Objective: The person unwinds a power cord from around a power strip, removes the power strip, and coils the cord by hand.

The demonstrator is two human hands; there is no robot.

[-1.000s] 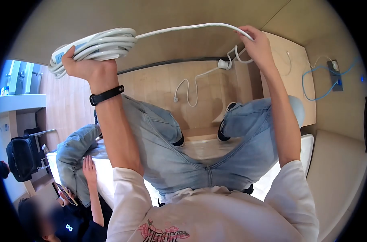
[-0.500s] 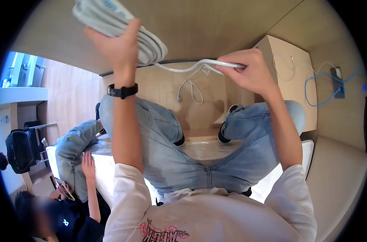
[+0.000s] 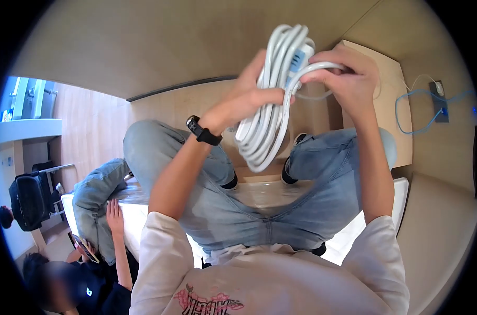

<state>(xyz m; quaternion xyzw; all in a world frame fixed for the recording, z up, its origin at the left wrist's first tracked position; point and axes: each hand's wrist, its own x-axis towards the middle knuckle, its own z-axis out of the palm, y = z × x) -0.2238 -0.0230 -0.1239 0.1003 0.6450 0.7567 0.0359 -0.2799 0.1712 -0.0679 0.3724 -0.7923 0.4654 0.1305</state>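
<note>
Over floorboards (image 3: pixel 162 105), two hands (image 3: pixel 243 101) (image 3: pixel 356 79) hold one coiled cable (image 3: pixel 270 123).

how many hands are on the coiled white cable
2: the left hand grips the side of the coiled white cable; the right hand pinches a length at its upper right.

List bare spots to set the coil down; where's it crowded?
Biggest: floor, bordered by counter, wall and left knee. Smaller: cabinet patch between right forearm and blue cable. Crowded: the middle, where left hand grips the coil and right hand its cord; also the outlet.
</note>
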